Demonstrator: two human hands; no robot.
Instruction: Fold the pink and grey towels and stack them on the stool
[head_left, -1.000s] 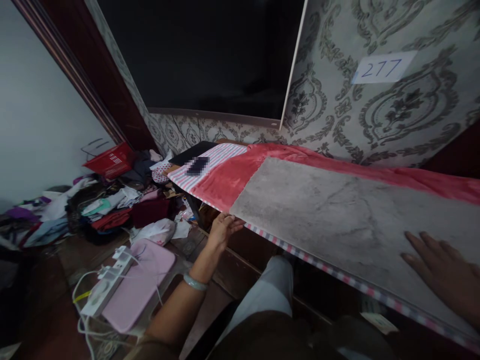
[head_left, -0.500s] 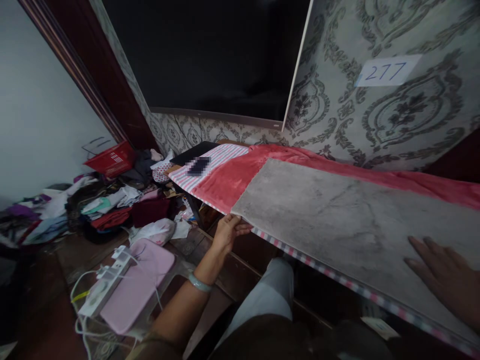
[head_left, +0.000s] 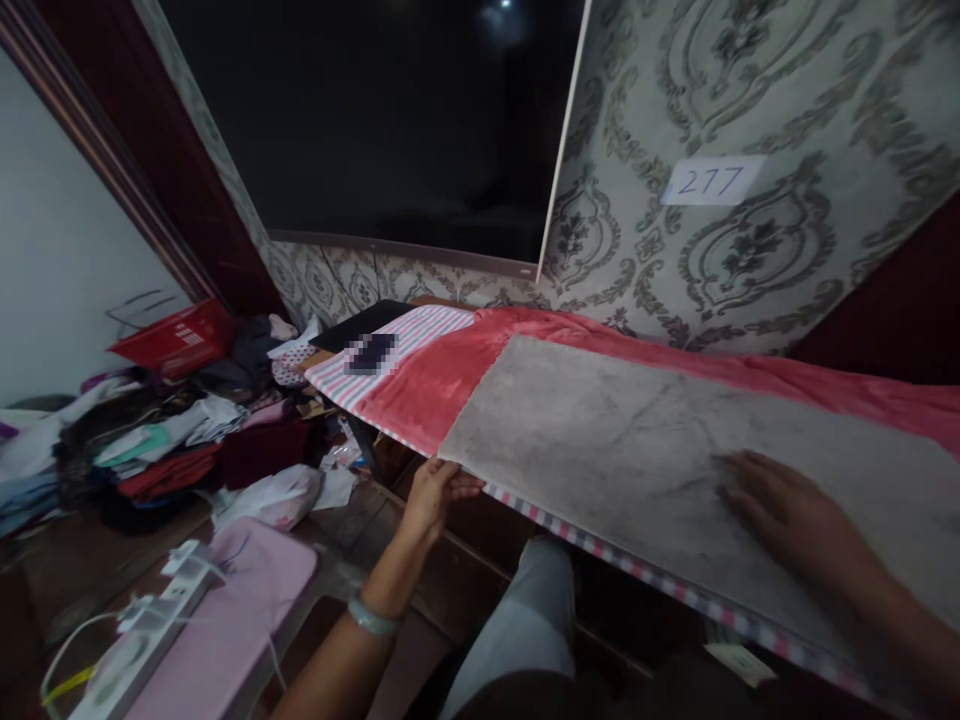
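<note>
A grey plush cloth lies spread over a red blanket on a long table. My left hand, with a bangle at the wrist, pinches the cloth's near left corner at the table's edge. Farther right, my right hand rests palm down on the cloth's surface, its fingers stretched out and slightly blurred. Faint creases show in the cloth just beyond those fingers. Under the blanket is a striped cover, which shows at the left end and along the front edge.
A dark pixelated item lies on the striped cover. To the left, piled clothes and a red basket cover the floor. A power strip sits on a pink stool. A television hangs behind the table.
My right hand has slid left across the grey cloth, toward its middle. My left hand keeps its pinch on the corner. The view has shifted slightly to the right.
</note>
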